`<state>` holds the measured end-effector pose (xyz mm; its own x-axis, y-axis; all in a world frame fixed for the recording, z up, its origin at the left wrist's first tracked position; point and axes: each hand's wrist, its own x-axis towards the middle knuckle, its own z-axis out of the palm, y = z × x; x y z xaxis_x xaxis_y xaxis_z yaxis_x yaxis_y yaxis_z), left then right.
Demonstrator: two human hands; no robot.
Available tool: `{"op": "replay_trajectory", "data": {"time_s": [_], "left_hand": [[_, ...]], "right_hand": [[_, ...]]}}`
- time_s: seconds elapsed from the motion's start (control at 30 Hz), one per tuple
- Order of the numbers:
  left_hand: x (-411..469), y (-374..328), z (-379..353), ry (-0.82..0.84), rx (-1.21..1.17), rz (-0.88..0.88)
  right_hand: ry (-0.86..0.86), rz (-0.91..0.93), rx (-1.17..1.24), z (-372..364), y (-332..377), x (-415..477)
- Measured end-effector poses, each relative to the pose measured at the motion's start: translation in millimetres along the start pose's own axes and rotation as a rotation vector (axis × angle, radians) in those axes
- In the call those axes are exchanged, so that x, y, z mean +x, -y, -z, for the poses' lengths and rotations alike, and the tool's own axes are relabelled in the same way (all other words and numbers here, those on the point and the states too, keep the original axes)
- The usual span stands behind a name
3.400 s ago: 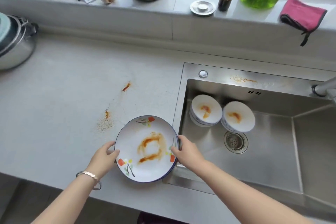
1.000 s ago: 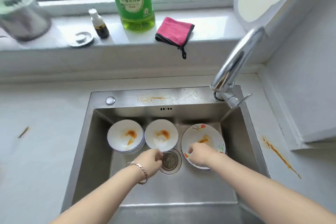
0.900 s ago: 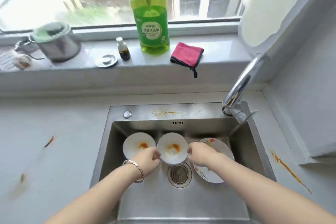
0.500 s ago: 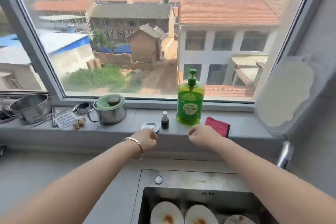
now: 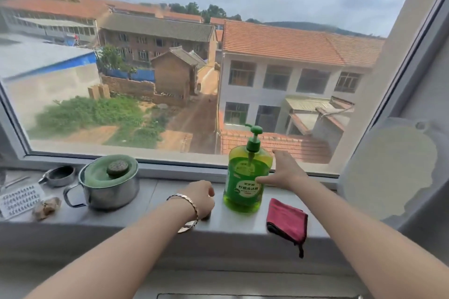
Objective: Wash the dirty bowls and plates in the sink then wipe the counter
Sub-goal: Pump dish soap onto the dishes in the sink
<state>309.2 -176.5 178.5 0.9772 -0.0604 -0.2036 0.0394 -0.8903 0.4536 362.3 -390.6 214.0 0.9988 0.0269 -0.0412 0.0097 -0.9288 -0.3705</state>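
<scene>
One green soap bottle [image 5: 244, 184] stands upright on the windowsill [image 5: 238, 222], pump on top, and it sits between the two hands I am watching. The right hand [image 5: 285, 172] is spread open just right of it, fingers straight, thumb tip against the bottle's right side at the label. The left hand [image 5: 201, 198] rests on the sill just left of the bottle with its fingers curled under; I cannot tell whether it holds anything. A bracelet [image 5: 192, 204] circles that wrist.

A red cloth [image 5: 288, 219] lies near the sill's front edge, right of the bottle. Further left stand a metal mug [image 5: 107, 187] with a green lid, a small metal cup [image 5: 59, 175] and a flat grater [image 5: 19, 198]. Beyond the sill, the window [image 5: 194, 56] shows tiled roofs. A strip of sink rim [image 5: 257, 296] shows at the near edge. Both forearms reach forward from the near corners.
</scene>
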Motion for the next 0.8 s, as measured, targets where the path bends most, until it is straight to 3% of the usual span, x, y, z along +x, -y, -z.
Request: {"op": "replay_trajectory", "data": {"time_s": [0.23,0.37,0.63,0.8], "left_hand": [[32,14,-13,0.045,0.077,-0.039],[26,22,-12,0.065,0.04,-0.032],[-29,19,-3,0.032,-0.044,-0.105],[-99,-1,-20,-0.01,-0.406,-0.217]], "right_hand": [[0.026,0.019,0.165,-31,-7,64],[-0.1,0.073,0.239,-49,-19,67],[-0.344,0.161,0.276,-34,-13,-15],[-0.327,0.251,0.325,-15,-25,-133]]}}
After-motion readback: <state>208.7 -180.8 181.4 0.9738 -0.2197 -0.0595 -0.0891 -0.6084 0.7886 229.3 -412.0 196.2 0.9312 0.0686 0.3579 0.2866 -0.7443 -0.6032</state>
